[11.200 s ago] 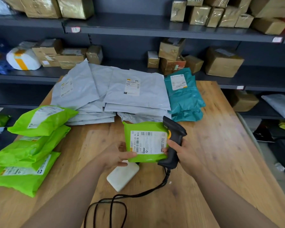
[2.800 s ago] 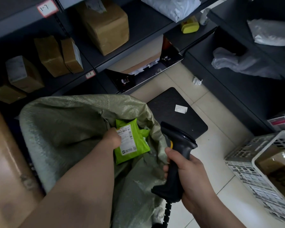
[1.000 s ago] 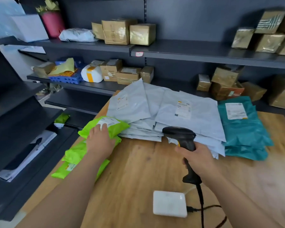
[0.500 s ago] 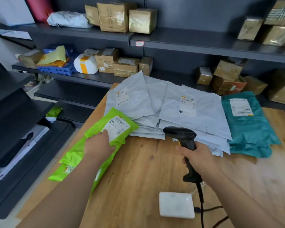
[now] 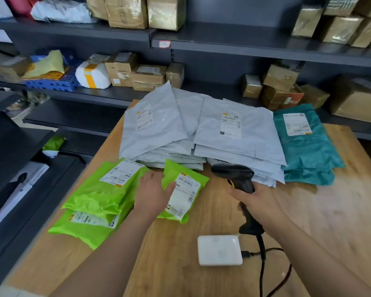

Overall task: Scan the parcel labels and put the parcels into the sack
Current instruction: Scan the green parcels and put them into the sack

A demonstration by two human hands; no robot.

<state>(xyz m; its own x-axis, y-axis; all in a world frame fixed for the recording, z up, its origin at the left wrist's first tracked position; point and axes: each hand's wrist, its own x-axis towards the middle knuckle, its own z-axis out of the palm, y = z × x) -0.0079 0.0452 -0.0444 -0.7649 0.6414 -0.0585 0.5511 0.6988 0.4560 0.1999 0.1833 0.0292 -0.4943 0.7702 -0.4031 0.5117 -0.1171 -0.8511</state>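
Note:
My left hand (image 5: 152, 196) grips a small lime-green parcel (image 5: 187, 186) by its left edge, thumb on the white label, which faces up. The parcel is tilted over the wooden table (image 5: 330, 215). My right hand (image 5: 260, 203) grips the handle of a black barcode scanner (image 5: 236, 174), whose head sits just right of the parcel and points away towards the grey pile. Two more green parcels (image 5: 103, 189) lie stacked to the left. The sack is out of view.
A pile of grey mailers (image 5: 201, 133) and a stack of teal ones (image 5: 304, 146) fill the table's far side. A white box (image 5: 220, 250) with a black cable lies near the front. Dark shelves (image 5: 244, 43) with cardboard boxes stand behind and at left.
My left hand has lifted the top green parcel off the left stack and carried it right, towards the scanner. The scanner hand has hardly moved.

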